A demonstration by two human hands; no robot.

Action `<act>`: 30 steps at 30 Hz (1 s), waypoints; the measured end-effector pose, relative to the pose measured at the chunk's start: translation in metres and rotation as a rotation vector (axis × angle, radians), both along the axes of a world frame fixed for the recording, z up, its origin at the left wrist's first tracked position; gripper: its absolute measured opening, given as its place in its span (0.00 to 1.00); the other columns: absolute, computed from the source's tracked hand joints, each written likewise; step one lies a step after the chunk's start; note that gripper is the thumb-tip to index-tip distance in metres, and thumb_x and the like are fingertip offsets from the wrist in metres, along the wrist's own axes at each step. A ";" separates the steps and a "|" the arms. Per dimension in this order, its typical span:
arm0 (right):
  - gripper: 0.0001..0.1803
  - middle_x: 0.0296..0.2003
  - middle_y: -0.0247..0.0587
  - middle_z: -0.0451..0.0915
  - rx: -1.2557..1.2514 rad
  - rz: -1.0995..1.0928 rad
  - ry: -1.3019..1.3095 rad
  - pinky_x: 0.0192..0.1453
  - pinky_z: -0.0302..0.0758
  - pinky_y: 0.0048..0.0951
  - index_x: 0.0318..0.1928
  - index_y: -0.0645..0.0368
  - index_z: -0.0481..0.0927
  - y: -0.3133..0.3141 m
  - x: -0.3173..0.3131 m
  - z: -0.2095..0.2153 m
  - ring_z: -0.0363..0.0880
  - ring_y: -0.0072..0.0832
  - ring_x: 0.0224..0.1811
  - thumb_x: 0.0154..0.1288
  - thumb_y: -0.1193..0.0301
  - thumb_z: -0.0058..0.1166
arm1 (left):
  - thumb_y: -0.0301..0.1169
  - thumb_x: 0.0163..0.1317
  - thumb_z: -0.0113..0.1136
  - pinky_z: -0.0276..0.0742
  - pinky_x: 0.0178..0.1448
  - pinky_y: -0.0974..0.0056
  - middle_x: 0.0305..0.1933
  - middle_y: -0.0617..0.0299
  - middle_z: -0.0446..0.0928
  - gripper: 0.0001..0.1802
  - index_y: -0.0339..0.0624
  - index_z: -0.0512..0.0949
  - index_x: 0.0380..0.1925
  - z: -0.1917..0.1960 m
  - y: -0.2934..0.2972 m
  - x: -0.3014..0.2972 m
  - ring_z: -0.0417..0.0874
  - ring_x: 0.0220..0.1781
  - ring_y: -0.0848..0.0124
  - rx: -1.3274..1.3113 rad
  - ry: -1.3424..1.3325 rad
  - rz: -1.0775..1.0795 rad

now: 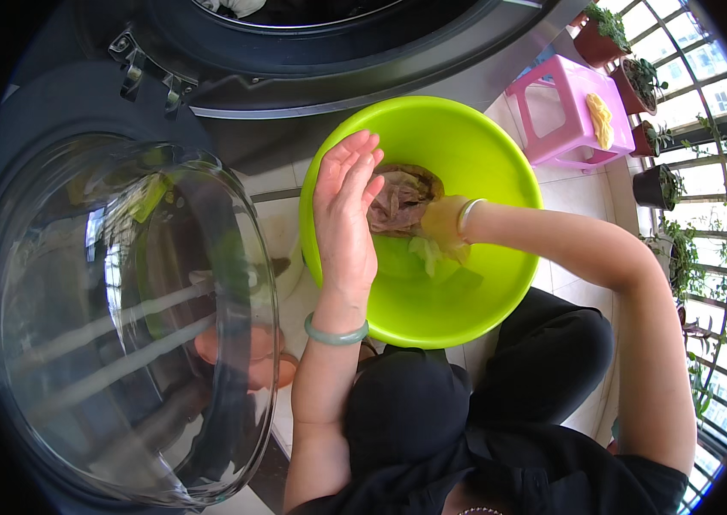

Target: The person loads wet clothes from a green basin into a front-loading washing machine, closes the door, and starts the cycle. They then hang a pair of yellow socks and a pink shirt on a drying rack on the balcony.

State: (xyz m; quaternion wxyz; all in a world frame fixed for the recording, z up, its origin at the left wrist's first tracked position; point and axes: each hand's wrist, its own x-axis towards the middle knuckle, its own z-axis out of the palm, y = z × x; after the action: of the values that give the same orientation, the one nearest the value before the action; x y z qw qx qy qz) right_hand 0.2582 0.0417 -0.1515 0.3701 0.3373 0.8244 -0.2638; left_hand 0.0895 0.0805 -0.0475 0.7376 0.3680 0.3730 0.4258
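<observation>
A bright green tub [522, 184] stands in front of me. In it lies a crumpled brownish-pink cloth [399, 199], which looks wet. My right hand [446, 225], with a silver bangle at the wrist, reaches down into the tub against the cloth's right side; it looks yellowish there and its fingers are hidden. Just below it is a pale yellow-green piece of something thin [426, 253], too blurred to name. My left hand [346, 210] is raised over the tub's left side, fingers stretched out, holding nothing. A jade-green bangle [337, 330] circles that wrist.
Beyond the tub is a front-loading washing machine [363, 81], its round glass door [123, 318] swung open at my left. A pink stool [565, 112] with a yellow cloth [600, 121] stands far right. Potted plants [638, 84] line the barred window. My knees flank the tub's near side.
</observation>
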 end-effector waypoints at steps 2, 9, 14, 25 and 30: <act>0.24 0.45 0.49 0.84 0.027 -0.122 -0.134 0.48 0.81 0.42 0.48 0.59 0.84 -0.010 -0.012 -0.011 0.84 0.45 0.47 0.55 0.57 0.61 | 0.34 0.70 0.53 0.68 0.61 0.63 0.58 0.61 0.75 0.16 0.44 0.73 0.55 0.004 -0.002 -0.002 0.74 0.60 0.69 -0.009 -0.040 -0.011; 0.22 0.38 0.48 0.84 -0.019 -0.332 -0.133 0.40 0.80 0.40 0.41 0.59 0.85 -0.025 0.001 -0.082 0.84 0.43 0.43 0.42 0.65 0.65 | 0.33 0.70 0.53 0.69 0.61 0.63 0.58 0.59 0.75 0.16 0.43 0.73 0.55 0.004 -0.001 -0.010 0.75 0.58 0.67 -0.036 -0.070 -0.041; 0.25 0.31 0.46 0.80 -0.157 -0.722 0.292 0.36 0.74 0.36 0.45 0.60 0.78 0.011 0.012 0.098 0.80 0.39 0.35 0.41 0.68 0.60 | 0.33 0.70 0.53 0.69 0.61 0.62 0.58 0.58 0.76 0.16 0.43 0.73 0.55 -0.004 0.000 -0.015 0.75 0.59 0.68 -0.049 -0.041 -0.021; 0.22 0.46 0.31 0.78 -0.325 -1.016 1.216 0.55 0.75 0.23 0.51 0.58 0.76 0.003 0.070 0.136 0.76 0.21 0.48 0.54 0.80 0.65 | 0.35 0.72 0.53 0.75 0.60 0.62 0.59 0.58 0.74 0.21 0.42 0.68 0.62 -0.014 -0.002 -0.014 0.76 0.59 0.69 -0.366 -0.307 -0.238; 0.19 0.46 0.34 0.80 -0.240 -1.043 1.034 0.58 0.75 0.30 0.51 0.59 0.76 -0.001 0.069 0.111 0.78 0.25 0.51 0.60 0.73 0.64 | 0.30 0.66 0.61 0.75 0.56 0.68 0.52 0.60 0.76 0.17 0.41 0.73 0.53 -0.015 -0.007 -0.014 0.77 0.53 0.72 -0.059 -0.139 0.063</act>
State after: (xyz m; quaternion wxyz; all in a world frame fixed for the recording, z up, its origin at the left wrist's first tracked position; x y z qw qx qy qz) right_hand 0.3268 0.0409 -0.0408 -0.2040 0.4748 0.5918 -0.6186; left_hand 0.0755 0.0735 -0.0625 0.7583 0.3038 0.3448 0.4623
